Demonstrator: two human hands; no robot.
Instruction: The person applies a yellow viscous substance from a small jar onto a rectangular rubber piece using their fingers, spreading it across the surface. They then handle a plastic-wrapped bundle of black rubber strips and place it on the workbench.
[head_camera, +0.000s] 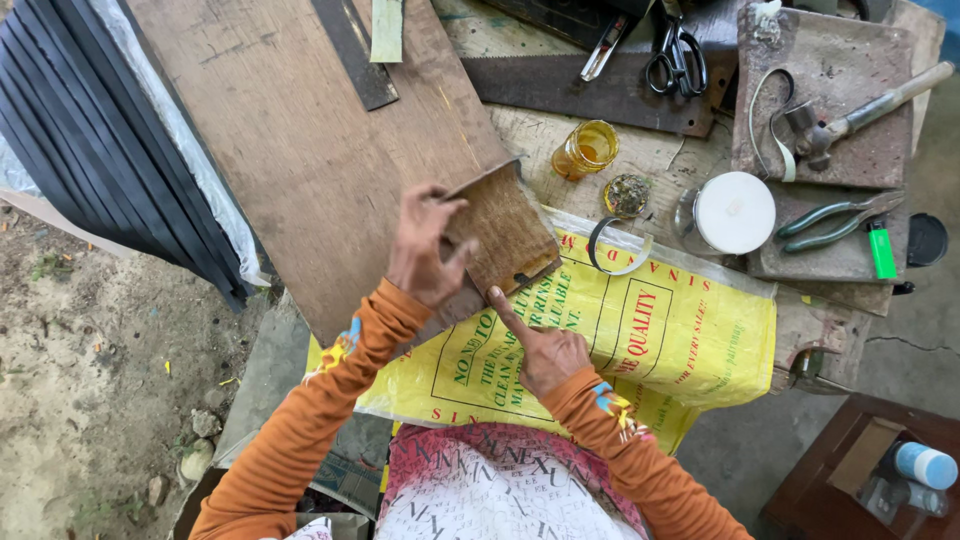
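Note:
My left hand (425, 250) presses down on a small brown rectangular piece (505, 230) with a rough fibrous surface, fingers on its left edge. This piece lies over the lower end of a long wooden board (300, 140) and a yellow printed sack (650, 330). My right hand (540, 350) is mostly closed, with the index finger stretched out and its tip touching the piece's lower edge. It holds nothing. Both arms wear orange sleeves.
Near the piece are a small amber jar (587, 148), its lid (627, 194), a white-lidded jar (733, 212), a metal ring (615, 245), a saw blade (590, 90), scissors (677, 55), a hammer (860, 110), pliers (835, 222) and a green lighter (881, 250). Black strips (90, 130) lie at left.

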